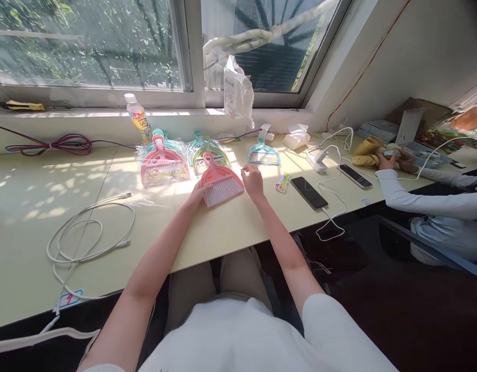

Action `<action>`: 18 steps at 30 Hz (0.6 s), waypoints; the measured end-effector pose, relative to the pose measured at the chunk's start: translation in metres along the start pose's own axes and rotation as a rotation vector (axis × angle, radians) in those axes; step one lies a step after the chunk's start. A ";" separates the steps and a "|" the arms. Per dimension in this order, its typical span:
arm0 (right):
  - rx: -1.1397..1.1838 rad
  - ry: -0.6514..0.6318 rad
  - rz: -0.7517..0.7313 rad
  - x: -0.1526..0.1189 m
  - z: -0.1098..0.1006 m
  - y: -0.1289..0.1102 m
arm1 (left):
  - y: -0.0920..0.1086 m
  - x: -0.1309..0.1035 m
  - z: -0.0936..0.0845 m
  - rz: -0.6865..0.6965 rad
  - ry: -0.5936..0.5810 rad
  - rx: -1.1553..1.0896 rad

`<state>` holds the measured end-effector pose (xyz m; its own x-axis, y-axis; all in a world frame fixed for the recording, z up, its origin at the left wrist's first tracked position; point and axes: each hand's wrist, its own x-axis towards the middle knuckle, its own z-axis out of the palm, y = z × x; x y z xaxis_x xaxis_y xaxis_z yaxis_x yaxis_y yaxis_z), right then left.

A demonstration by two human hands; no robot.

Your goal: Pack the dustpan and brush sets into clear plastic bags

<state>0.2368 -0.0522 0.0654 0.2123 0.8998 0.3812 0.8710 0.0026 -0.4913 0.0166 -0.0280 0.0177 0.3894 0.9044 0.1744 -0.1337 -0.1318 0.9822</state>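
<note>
In the head view, a pink dustpan (209, 164) with a white-bristled hand brush (224, 191) lying in it stands tilted up on the table. My left hand (199, 195) is closed on its left edge. Just past its right corner is my right hand (254, 182), fingers curled together in a pinch; anything between them is too small to make out. Behind are a green dustpan set (210, 151) and a blue dustpan set (264, 154). To the left lie wrapped pink and teal dustpan sets (163, 161) in clear plastic. A small printed card (283, 183) rests right of my right hand.
A black phone (308, 192) on a white cable and a power strip (316, 162) are at right. A coiled white cable (92, 227) lies at left. A bottle (138, 116) stands near the sill. Further right, another person's hands (389, 159) hold something.
</note>
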 end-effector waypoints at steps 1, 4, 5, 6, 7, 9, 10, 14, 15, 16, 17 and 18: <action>-0.079 0.043 0.061 -0.003 -0.011 0.021 | 0.002 0.000 -0.001 -0.014 0.017 -0.003; -0.299 -0.046 0.235 -0.020 -0.040 0.082 | 0.005 0.004 -0.002 -0.039 0.064 -0.036; -0.335 -0.133 0.250 -0.028 -0.046 0.097 | 0.005 0.005 -0.001 -0.040 0.079 -0.048; -0.353 -0.214 0.239 -0.037 -0.051 0.108 | 0.005 0.006 -0.001 -0.038 0.096 -0.056; -0.359 -0.272 0.210 -0.048 -0.053 0.115 | 0.004 0.007 0.000 -0.034 0.112 -0.060; -0.355 -0.323 0.112 -0.072 -0.053 0.114 | 0.001 0.009 0.001 -0.031 0.141 -0.064; -0.350 -0.331 0.051 -0.085 -0.052 0.107 | 0.000 0.009 0.001 -0.033 0.154 -0.076; -0.309 -0.410 -0.237 -0.135 -0.049 0.062 | 0.001 0.007 0.002 -0.063 0.193 -0.207; -0.289 -0.429 -0.317 -0.146 -0.049 0.052 | 0.002 0.006 0.002 -0.074 0.211 -0.240; -0.268 -0.442 -0.384 -0.155 -0.050 0.043 | 0.004 0.006 0.003 -0.085 0.233 -0.268; -0.244 -0.451 -0.437 -0.163 -0.052 0.036 | 0.005 0.005 0.003 -0.093 0.255 -0.292; -0.217 -0.462 -0.480 -0.170 -0.053 0.031 | 0.006 0.006 0.003 -0.097 0.275 -0.315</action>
<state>0.2510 -0.2277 0.0268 -0.3863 0.9143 0.1217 0.9003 0.4024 -0.1656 0.0207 -0.0249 0.0244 0.1624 0.9866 0.0153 -0.3972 0.0512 0.9163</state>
